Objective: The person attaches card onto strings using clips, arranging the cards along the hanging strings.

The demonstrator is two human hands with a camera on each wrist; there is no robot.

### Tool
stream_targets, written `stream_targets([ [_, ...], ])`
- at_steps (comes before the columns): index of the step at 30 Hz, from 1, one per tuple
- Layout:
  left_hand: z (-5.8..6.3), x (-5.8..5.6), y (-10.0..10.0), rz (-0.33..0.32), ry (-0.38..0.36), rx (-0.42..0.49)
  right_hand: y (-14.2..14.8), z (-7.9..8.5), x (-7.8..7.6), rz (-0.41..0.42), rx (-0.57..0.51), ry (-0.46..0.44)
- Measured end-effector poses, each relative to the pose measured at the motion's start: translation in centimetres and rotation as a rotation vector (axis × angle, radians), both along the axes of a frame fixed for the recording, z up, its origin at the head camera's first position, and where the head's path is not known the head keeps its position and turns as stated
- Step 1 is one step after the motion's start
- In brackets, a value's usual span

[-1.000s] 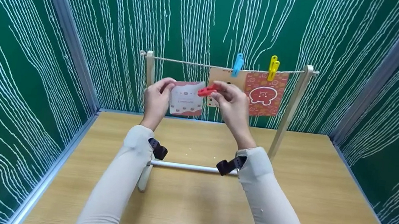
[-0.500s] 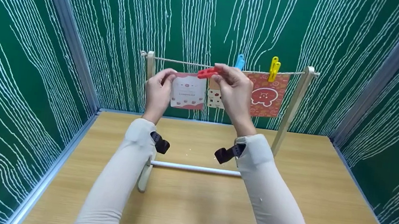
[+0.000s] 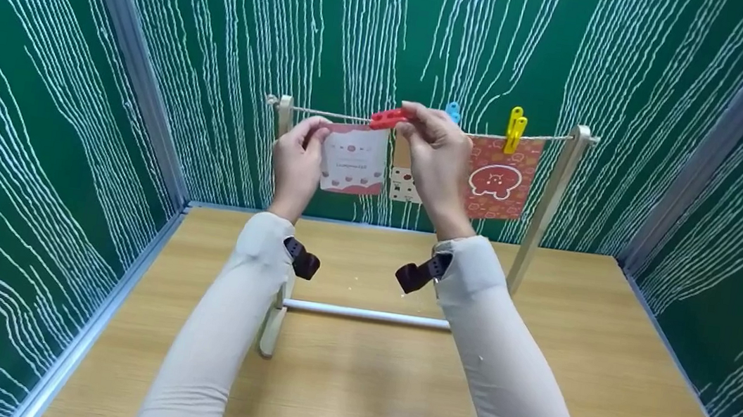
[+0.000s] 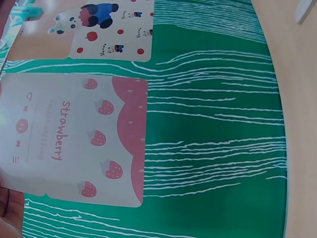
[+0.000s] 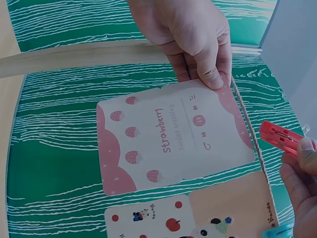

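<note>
My left hand (image 3: 297, 164) pinches a strawberry-print card (image 3: 355, 160) by its upper left corner. The card hangs upright, its top edge just below the string (image 3: 337, 116). In my right hand (image 3: 438, 164), thumb and fingers pinch a red clothespin (image 3: 388, 119) by its handle end. Its nose points left, over the card's upper right corner in the head view. From the right wrist view, the clothespin (image 5: 280, 136) is beside the string (image 5: 242, 106), apart from the card. A panda card (image 3: 405, 184) hangs behind my right hand, partly hidden.
A red bear-print card (image 3: 499, 196) hangs under a yellow clothespin (image 3: 515, 132). The blue clothespin (image 3: 454, 110) is mostly hidden by my right hand. A wooden post (image 3: 545, 208) holds the string's right end; a white bar (image 3: 365, 314) runs low across the frame.
Both hands have moved up, bringing the strawberry card to the string. The red clothespin has risen from beside the card to the string's height. The hanging cards stay put.
</note>
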State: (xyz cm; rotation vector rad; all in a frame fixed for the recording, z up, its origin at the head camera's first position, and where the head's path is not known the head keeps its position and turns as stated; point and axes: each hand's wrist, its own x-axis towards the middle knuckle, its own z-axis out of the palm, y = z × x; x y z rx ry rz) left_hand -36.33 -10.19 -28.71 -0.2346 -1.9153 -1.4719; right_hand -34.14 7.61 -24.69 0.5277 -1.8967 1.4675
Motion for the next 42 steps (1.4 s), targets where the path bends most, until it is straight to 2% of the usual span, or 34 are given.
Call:
stream_targets([
  [12, 0.6, -0.1, 0.0, 0.033, -0.005, -0.018, -1.2, 1.4, -0.8, -0.088, 0.137, 0.011],
  [19, 0.6, -0.1, 0.0, 0.033, 0.000, -0.019, -1.8, 1.9, -1.3, -0.045, 0.170, 0.000],
  [28, 0.5, -0.1, -0.1, 0.025, 0.004, -0.019, -2.3, 1.8, -1.4, -0.023, 0.256, -0.062],
  [42, -0.2, 0.1, 0.0, 0.000, -0.002, -0.012, -2.7, 1.6, -1.1, -0.025, 0.413, 0.016],
])
